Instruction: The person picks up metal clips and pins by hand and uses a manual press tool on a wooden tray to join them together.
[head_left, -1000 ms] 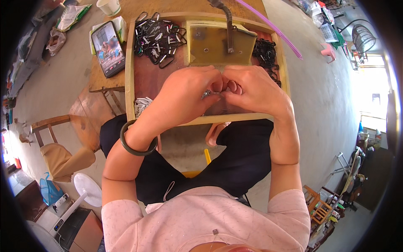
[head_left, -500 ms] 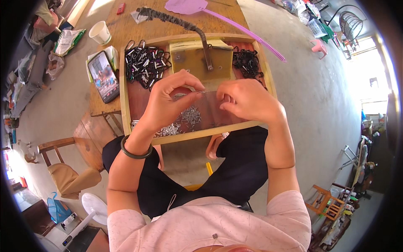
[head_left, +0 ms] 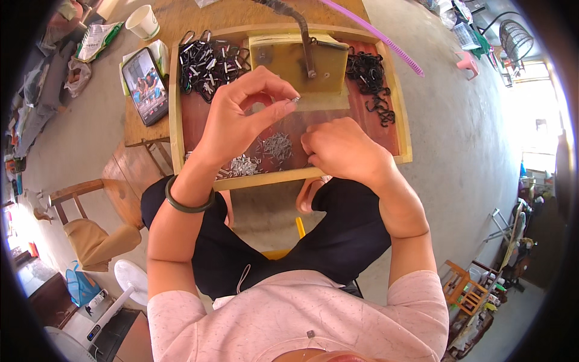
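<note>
Over the shallow wooden tray (head_left: 271, 183), my left hand (head_left: 236, 117) pinches a tiny silver metal piece (head_left: 296, 99) between thumb and forefinger. My right hand (head_left: 347, 148) is low over the tray's right half, its fingers curled together; whatever they hold is hidden beneath the hand. Between the hands lies a pile of small grey metal pieces (head_left: 277, 146), and brighter silver pieces (head_left: 244, 166) lie at the near edge. Black bands with silver clips (head_left: 211, 66) are heaped at the tray's far left. More black loops (head_left: 367, 75) lie at the far right.
A yellowish block (head_left: 329, 63) stands at the tray's back, with a dark bent bar (head_left: 306, 45) reaching down in front of it. Left of the tray are a phone (head_left: 145, 87) and a paper cup (head_left: 143, 23). A purple plastic handle (head_left: 386, 42) extends past the back right.
My right hand has moved away from the left one and down toward the near side of the tray. My left hand keeps its pinch. The whole view has shifted slightly.
</note>
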Demonstrator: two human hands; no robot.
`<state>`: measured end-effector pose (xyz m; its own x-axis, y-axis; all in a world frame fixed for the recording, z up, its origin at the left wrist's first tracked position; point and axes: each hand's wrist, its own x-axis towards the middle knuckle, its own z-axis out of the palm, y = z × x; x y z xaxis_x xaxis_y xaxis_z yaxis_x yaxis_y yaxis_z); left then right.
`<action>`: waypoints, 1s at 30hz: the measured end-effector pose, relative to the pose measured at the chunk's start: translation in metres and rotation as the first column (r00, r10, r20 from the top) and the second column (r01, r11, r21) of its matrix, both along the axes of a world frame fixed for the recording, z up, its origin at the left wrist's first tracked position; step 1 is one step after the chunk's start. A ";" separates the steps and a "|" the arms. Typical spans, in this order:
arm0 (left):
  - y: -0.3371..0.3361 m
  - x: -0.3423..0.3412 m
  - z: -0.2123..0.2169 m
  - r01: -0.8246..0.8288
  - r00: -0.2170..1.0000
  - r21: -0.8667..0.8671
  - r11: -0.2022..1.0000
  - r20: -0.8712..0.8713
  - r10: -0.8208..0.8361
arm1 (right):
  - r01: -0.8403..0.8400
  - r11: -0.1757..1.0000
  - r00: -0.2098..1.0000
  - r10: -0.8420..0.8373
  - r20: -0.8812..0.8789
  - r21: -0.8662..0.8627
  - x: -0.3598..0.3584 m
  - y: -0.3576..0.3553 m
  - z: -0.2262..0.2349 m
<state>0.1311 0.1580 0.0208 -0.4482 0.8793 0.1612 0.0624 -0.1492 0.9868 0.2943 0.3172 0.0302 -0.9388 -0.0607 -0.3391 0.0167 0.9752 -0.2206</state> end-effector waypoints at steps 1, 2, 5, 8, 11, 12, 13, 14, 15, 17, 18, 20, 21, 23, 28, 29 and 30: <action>-0.001 0.001 0.001 -0.004 1.000 -0.008 1.000 -0.006 0.004 | -0.004 1.000 1.000 0.004 0.005 -0.002 0.000 -0.002 -0.001; -0.001 0.001 0.001 -0.007 1.000 -0.015 1.000 -0.013 0.007 | -0.010 0.999 1.000 0.010 -0.005 0.050 -0.001 -0.004 -0.002; -0.002 0.002 -0.001 -0.027 1.000 -0.023 0.999 -0.004 0.027 | -0.001 0.990 0.998 0.010 -0.059 0.142 -0.002 -0.006 -0.007; -0.001 0.003 0.000 -0.042 0.999 -0.076 0.996 0.029 0.044 | 0.019 0.983 0.979 0.019 -0.205 0.183 -0.002 -0.005 -0.014; 0.000 0.004 0.002 -0.056 0.997 -0.093 0.994 0.040 0.060 | 0.033 0.988 0.950 0.016 -0.313 0.149 -0.003 -0.001 -0.023; 0.000 0.005 0.001 -0.060 0.997 -0.092 0.994 0.040 0.064 | 0.042 0.992 0.947 -0.002 -0.322 0.117 -0.006 -0.001 -0.021; 0.000 0.006 -0.001 -0.078 0.995 -0.070 0.994 0.054 0.082 | 0.039 0.992 0.946 0.001 -0.323 0.117 -0.008 0.001 -0.016; 0.000 0.006 -0.002 -0.096 0.993 -0.048 0.994 0.068 0.099 | 0.082 0.994 0.943 -0.101 -0.317 -0.073 -0.010 0.005 -0.005; 0.001 0.006 -0.003 -0.099 0.993 -0.044 0.994 0.065 0.101 | 0.124 0.958 0.935 -0.200 -0.292 -0.257 -0.012 0.009 0.003; 0.002 0.007 -0.006 -0.087 0.979 -0.041 0.995 0.178 0.094 | 0.082 0.910 0.912 -0.233 -0.338 -0.406 -0.013 0.021 0.011; 0.002 0.007 -0.007 -0.089 0.980 -0.036 0.995 0.175 0.094 | 0.120 0.829 0.887 -0.337 -0.316 -0.547 -0.014 0.023 0.020; 0.003 0.007 -0.009 -0.076 0.957 -0.054 0.996 0.276 0.088 | 0.123 0.636 0.818 -0.500 -0.285 -0.762 -0.016 0.024 0.025; 0.003 0.008 -0.010 -0.075 0.958 -0.052 0.996 0.273 0.086 | 0.121 0.637 0.816 -0.500 -0.289 -0.761 -0.019 0.021 0.024; 0.003 0.009 -0.010 -0.081 0.955 -0.055 0.995 0.280 0.093 | 0.055 0.477 0.738 -0.611 -0.286 -0.877 -0.023 0.016 0.022; 0.004 0.009 -0.009 -0.075 0.952 -0.053 0.996 0.295 0.087 | 0.064 0.360 0.748 -0.634 -0.195 -0.931 -0.027 0.009 0.024; 0.004 0.009 -0.009 -0.071 0.951 -0.057 0.996 0.298 0.085 | -0.011 0.411 0.747 -0.603 -0.281 -0.912 -0.028 0.011 0.021; 0.004 0.009 -0.009 -0.072 0.951 -0.056 0.996 0.297 0.085 | -0.085 0.458 0.739 -0.567 -0.364 -0.885 -0.030 0.012 0.019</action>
<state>0.1402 0.1621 0.0117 -0.5379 0.8425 -0.0289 -0.2266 -0.1115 0.9676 0.2646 0.3294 0.0490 -0.9151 0.2722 0.2976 -0.2185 0.2857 -0.9331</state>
